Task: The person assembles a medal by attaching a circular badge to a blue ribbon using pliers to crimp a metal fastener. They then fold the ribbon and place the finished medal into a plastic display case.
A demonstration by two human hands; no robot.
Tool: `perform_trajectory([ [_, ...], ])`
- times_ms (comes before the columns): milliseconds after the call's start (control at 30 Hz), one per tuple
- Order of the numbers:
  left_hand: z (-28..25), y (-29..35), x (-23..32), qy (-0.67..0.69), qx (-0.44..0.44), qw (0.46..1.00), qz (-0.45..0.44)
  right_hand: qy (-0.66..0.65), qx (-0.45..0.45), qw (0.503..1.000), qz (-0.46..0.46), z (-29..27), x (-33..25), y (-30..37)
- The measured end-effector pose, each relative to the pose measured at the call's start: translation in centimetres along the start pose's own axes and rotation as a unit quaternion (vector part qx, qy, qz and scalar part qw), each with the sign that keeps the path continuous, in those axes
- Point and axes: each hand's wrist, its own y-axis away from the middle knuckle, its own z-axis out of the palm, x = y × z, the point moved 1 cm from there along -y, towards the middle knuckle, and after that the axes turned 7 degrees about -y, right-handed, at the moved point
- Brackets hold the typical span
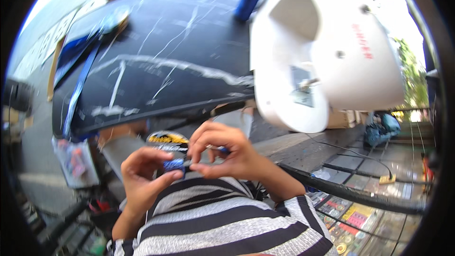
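In front of my striped shirt, my left hand (pixel 148 173) is closed, pinching a small blue patterned piece (pixel 174 164) between thumb and fingers. Right beside it, my right hand (pixel 225 150) has its fingers curled, with thumb and fingertips drawn together close to the piece's right end. A bit of dark blue shows among those fingers, but blur hides what it is. Both hands are held up near the front edge of a dark marble-patterned table (pixel 189 73).
A white sewing machine (pixel 341 57) stands at the table's right end, beside a blue can-like cylinder (pixel 249 2). Blue ribbon (pixel 80 90) hangs over the left edge. At left is a clear plastic bag (pixel 76 161). A glass-topped case (pixel 355 223) of small colourful items sits lower right.
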Motion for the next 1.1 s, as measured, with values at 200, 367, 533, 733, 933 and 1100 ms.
perform_trajectory([
  [200,0.1,-0.5,-1.3,0.039,0.027,0.998,0.047,-0.085,-0.010,0.996,0.011,1.4,-0.1,0.4],
  [367,-0.5,-0.8,-0.8,0.062,0.078,0.991,0.094,-0.091,-0.040,0.994,0.045,2.4,-0.5,1.3],
  [533,-0.6,-0.9,0.2,0.072,0.087,0.990,0.084,-0.087,-0.056,0.994,0.025,3.3,-0.3,1.3],
  [733,-0.8,0.1,0.6,0.103,0.053,0.992,0.051,-0.048,0.022,0.998,0.043,1.6,0.5,1.3],
  [933,-0.3,1.0,1.5,0.128,0.027,0.990,0.051,0.162,-0.018,0.984,-0.065,2.2,0.4,0.6],
  [1100,-0.4,1.3,1.7,0.136,0.003,0.990,0.040,0.182,-0.035,0.975,-0.125,3.5,2.0,0.8],
])
